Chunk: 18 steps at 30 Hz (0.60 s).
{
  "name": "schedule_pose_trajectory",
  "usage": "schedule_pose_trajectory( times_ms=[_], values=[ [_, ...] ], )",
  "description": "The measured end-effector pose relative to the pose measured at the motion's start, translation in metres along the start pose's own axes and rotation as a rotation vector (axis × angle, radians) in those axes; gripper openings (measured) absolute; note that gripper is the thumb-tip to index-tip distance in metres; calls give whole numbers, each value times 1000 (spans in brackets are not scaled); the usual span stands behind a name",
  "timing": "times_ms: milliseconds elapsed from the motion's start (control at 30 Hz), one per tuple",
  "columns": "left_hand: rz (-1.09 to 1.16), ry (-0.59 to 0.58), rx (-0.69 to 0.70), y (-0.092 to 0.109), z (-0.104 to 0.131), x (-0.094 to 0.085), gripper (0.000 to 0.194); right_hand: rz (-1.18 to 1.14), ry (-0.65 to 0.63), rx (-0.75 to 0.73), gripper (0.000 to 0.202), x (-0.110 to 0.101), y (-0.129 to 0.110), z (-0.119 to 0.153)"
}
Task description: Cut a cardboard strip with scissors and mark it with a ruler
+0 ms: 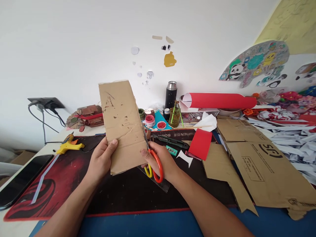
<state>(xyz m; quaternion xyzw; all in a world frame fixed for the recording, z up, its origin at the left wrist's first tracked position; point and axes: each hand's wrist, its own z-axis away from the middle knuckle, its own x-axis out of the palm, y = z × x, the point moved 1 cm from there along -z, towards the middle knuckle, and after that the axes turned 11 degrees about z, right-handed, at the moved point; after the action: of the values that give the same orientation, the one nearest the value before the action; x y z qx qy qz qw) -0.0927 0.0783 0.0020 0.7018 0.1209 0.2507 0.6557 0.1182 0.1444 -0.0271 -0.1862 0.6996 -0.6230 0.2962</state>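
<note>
A rectangular piece of brown cardboard (122, 128) with dark torn marks is held up at the middle of the view. My left hand (101, 158) grips its lower left edge, thumb on the front face and fingers behind. My right hand (163, 161) is closed on scissors (158, 168) with red and yellow handles, at the cardboard's lower right edge. The blades point up along that edge and are partly hidden by the cardboard. Below lies a black and red mat (118, 200), with a clear ruler (161, 186) partly under the right hand.
At left are a yellow glue gun (70, 144) and a phone (23, 179). Behind stand a black thermos (171, 95) and paint jars (149, 120). A cutter (170, 141), red paper (201, 144) and cardboard sheets (261, 171) lie to the right, near a red roll (217, 100).
</note>
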Motion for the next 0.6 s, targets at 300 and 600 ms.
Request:
schedule_pose_trajectory(
  times_ms=[300,600],
  values=[
    [-71,-29,-2,0,-1,-2,73,76,17,8,46,-1,3,1],
    [-47,-31,-1,-3,4,5,75,59,120,69,52,1,1,1]
  ],
)
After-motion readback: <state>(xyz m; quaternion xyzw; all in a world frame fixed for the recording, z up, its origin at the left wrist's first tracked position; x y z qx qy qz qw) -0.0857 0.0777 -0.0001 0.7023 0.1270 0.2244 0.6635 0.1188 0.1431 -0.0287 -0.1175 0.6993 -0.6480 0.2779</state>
